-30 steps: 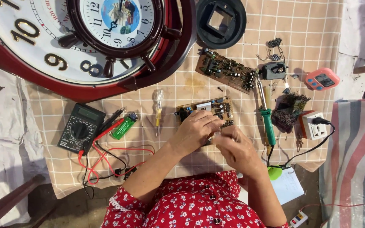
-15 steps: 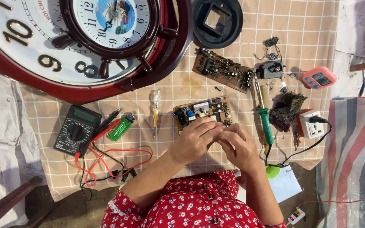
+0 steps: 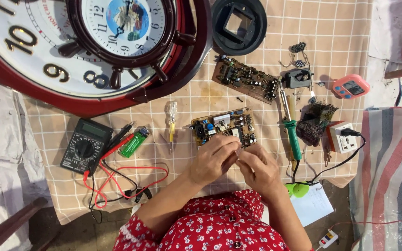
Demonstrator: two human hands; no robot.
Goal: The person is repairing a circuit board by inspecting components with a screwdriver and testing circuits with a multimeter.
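Observation:
A tan circuit board (image 3: 224,124) with small components lies on the checked cloth (image 3: 331,28). Just below its near edge my left hand (image 3: 214,160) and my right hand (image 3: 259,169) meet, fingertips pinched together. Whatever sits between the fingers is hidden. The left fingertips reach the board's lower edge. A green-handled soldering iron (image 3: 292,135) lies right of my right hand. A yellow-handled screwdriver (image 3: 172,124) lies left of the board.
A big red wall clock (image 3: 47,69) carries a smaller ship-wheel clock (image 3: 126,28). Also here: a black multimeter (image 3: 85,145) with red and black leads, a green lighter (image 3: 133,143), a second board (image 3: 246,79), a black round frame (image 3: 238,18), a pink timer (image 3: 351,87), a white socket (image 3: 345,138), striped fabric (image 3: 391,176).
My hands have drawn back from on top of the tan board to just below its near edge and closed together. The view has shifted slightly.

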